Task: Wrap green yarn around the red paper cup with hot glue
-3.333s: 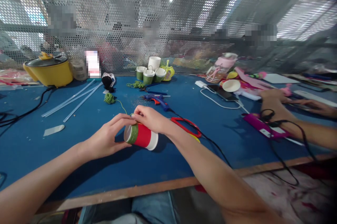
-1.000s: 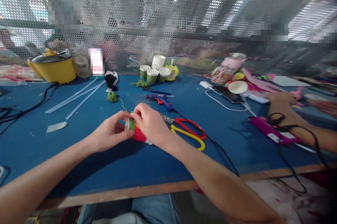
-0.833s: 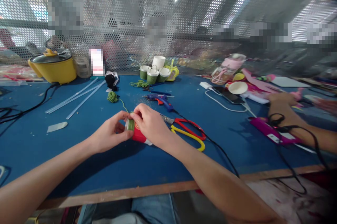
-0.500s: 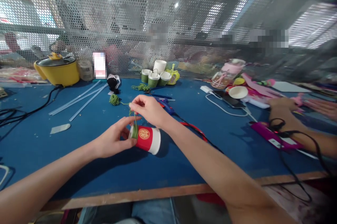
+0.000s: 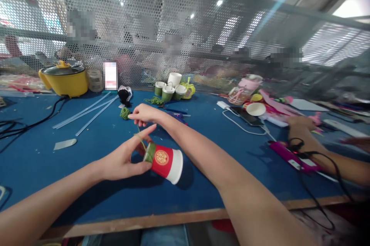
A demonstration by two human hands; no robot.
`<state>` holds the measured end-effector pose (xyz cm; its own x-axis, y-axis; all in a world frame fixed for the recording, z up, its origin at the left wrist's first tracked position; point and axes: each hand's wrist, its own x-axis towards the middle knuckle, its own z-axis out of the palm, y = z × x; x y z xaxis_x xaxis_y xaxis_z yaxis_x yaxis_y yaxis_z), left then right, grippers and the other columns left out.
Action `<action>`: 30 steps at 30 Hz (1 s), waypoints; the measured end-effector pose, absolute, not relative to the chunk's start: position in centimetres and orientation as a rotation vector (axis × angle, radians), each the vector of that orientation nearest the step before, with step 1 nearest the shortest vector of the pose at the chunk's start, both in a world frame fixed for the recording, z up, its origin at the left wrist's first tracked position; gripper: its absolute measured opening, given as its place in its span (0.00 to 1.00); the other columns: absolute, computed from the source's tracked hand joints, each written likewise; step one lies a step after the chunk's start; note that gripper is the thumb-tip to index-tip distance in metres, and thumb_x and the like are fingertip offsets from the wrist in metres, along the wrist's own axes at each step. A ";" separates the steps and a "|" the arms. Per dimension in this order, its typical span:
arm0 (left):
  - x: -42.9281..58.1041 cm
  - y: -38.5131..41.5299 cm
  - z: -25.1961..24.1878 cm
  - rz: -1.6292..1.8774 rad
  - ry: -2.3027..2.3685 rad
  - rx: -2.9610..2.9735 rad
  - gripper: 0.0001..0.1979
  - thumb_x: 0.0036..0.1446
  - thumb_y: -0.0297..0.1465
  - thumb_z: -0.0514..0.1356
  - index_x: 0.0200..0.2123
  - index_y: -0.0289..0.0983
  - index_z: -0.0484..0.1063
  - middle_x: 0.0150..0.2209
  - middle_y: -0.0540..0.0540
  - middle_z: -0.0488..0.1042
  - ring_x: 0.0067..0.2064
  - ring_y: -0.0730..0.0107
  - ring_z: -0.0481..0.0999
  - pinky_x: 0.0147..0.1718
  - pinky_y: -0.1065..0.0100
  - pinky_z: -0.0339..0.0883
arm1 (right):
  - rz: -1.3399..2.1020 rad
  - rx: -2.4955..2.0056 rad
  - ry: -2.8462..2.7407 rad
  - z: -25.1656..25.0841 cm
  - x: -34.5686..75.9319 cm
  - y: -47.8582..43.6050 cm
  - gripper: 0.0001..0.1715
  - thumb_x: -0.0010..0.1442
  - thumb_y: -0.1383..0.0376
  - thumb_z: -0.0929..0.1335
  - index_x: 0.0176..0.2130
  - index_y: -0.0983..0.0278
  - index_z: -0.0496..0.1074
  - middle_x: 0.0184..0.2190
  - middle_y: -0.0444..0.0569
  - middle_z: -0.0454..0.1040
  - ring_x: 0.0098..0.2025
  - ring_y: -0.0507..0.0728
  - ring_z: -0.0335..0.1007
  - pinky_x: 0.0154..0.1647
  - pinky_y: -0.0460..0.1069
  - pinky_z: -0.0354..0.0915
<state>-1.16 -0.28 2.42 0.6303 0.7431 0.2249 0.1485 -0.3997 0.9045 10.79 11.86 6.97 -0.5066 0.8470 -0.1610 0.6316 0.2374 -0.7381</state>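
Observation:
A red paper cup (image 5: 164,161) with a gold emblem lies on its side on the blue table (image 5: 86,184). A band of green yarn wraps the cup near its open end. My left hand (image 5: 124,159) grips that end, with thumb and fingers around the rim. My right hand (image 5: 143,113) is raised above and behind the cup, pinching the green yarn (image 5: 140,140) and holding it taut up from the cup. The strand runs on to a small green yarn ball (image 5: 125,113) further back.
At the back stand several green-wrapped cups (image 5: 169,91), a yellow pot (image 5: 65,80), glue sticks (image 5: 86,111) and a black cable (image 5: 26,123). A blue glue gun lies behind my right arm. Another person's hand (image 5: 300,128) rests at right by a purple device (image 5: 291,155) and a phone (image 5: 250,115).
My right hand left the cup and moved up and back, drawing the green yarn out taut. The cup turned in my left hand, showing its gold emblem. The camera tilted up slightly.

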 end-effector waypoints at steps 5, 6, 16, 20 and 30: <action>-1.1 0.5 1.9 0.945 0.762 1.703 0.39 0.53 0.33 0.60 0.64 0.46 0.41 0.47 0.44 0.59 0.41 0.65 0.70 0.41 0.61 0.68 | 0.868 -1.499 -2.116 7.4 15.6 10.6 0.15 0.64 0.65 0.60 0.26 0.66 0.66 0.23 0.46 0.73 0.16 0.46 0.63 0.16 0.42 0.60; -1.2 0.6 1.8 0.972 0.778 1.668 0.40 0.53 0.33 0.60 0.64 0.47 0.41 0.47 0.44 0.59 0.40 0.66 0.70 0.40 0.62 0.68 | 0.797 -1.530 -2.088 7.7 16.7 10.2 0.15 0.64 0.63 0.59 0.30 0.66 0.67 0.26 0.47 0.74 0.17 0.46 0.64 0.17 0.42 0.60; -1.6 1.6 1.5 1.103 0.980 1.756 0.41 0.51 0.33 0.60 0.64 0.44 0.41 0.48 0.44 0.61 0.43 0.65 0.69 0.45 0.58 0.65 | 0.140 -2.040 -1.979 4.0 24.6 9.2 0.05 0.52 0.69 0.68 0.31 0.70 0.73 0.37 0.65 0.74 0.44 0.67 0.70 0.44 0.56 0.63; -1.6 1.6 1.2 1.108 0.989 1.857 0.40 0.51 0.32 0.59 0.64 0.43 0.41 0.48 0.43 0.63 0.49 0.60 0.67 0.51 0.53 0.60 | 0.143 -2.054 -2.007 3.2 24.5 8.9 0.08 0.52 0.70 0.68 0.34 0.72 0.74 0.39 0.65 0.74 0.46 0.66 0.70 0.45 0.55 0.63; -1.4 1.4 1.6 1.113 1.018 1.935 0.40 0.52 0.32 0.58 0.64 0.42 0.40 0.48 0.42 0.64 0.50 0.59 0.66 0.49 0.57 0.65 | 0.067 -1.878 -2.031 4.6 22.7 7.1 0.20 0.60 0.60 0.64 0.48 0.69 0.70 0.48 0.60 0.72 0.50 0.62 0.68 0.50 0.53 0.63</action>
